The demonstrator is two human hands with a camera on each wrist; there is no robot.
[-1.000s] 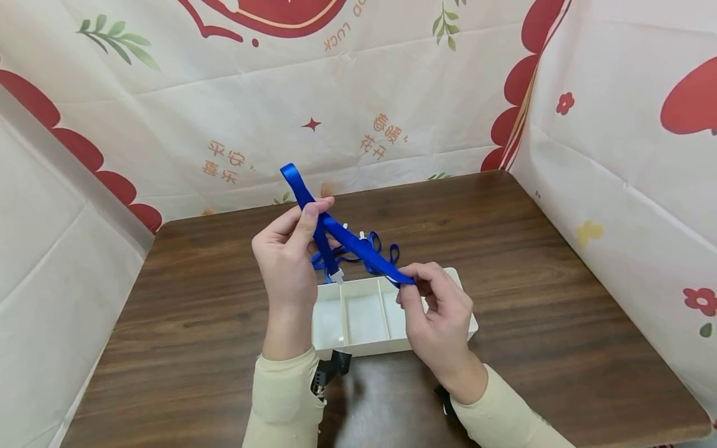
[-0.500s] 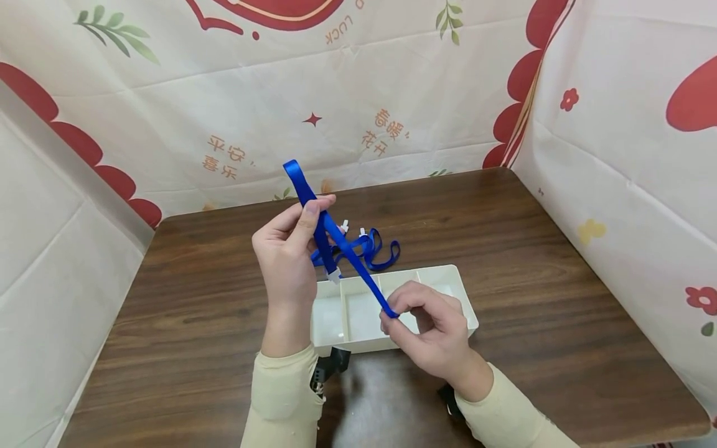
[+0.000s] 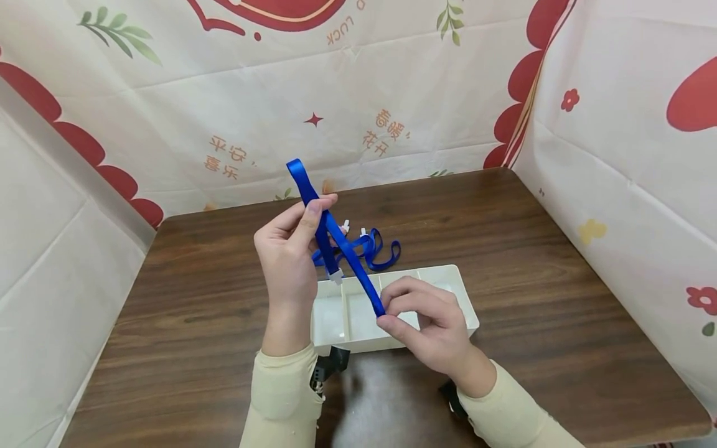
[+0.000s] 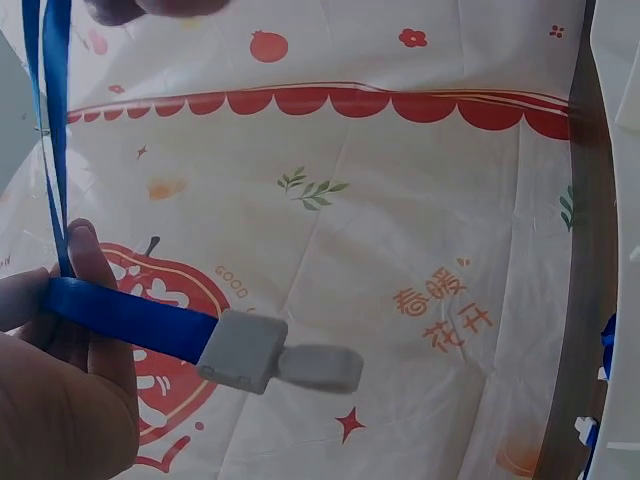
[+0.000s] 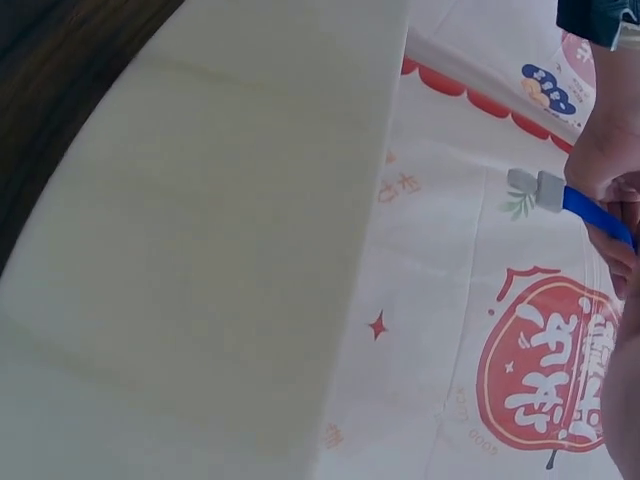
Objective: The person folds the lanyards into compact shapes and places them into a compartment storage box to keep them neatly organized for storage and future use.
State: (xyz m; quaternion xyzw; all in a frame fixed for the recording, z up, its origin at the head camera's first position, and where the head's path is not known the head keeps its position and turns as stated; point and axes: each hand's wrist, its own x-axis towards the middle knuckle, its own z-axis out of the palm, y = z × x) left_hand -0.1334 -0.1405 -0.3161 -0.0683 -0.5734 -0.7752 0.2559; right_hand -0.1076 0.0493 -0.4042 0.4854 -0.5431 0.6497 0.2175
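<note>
A blue lanyard (image 3: 358,269) stretches slantwise between both hands above the tray. My left hand (image 3: 287,258) pinches it between thumb and fingers, and a folded loop sticks up past the thumb. Below that grip hangs the lanyard's pale plastic clip (image 3: 335,277); in the left wrist view the clip (image 4: 243,350) points right, out from the fingers. Lower and to the right, my right hand (image 3: 428,323) pinches the strap's far end between thumb and fingertips. The right wrist view shows the clip (image 5: 548,190) beside the left hand, while the right fingers' grip is hidden there.
A white compartmented tray (image 3: 386,344) stands on the wooden table (image 3: 196,311) under the hands. Behind it lies a tangle of blue lanyards (image 3: 386,264) with white clips. Printed cloth (image 3: 269,93) rises behind and beside the table.
My right hand has moved left and down, carrying the strap's end, so the strap hangs at a steeper slant. My left hand has barely moved.
</note>
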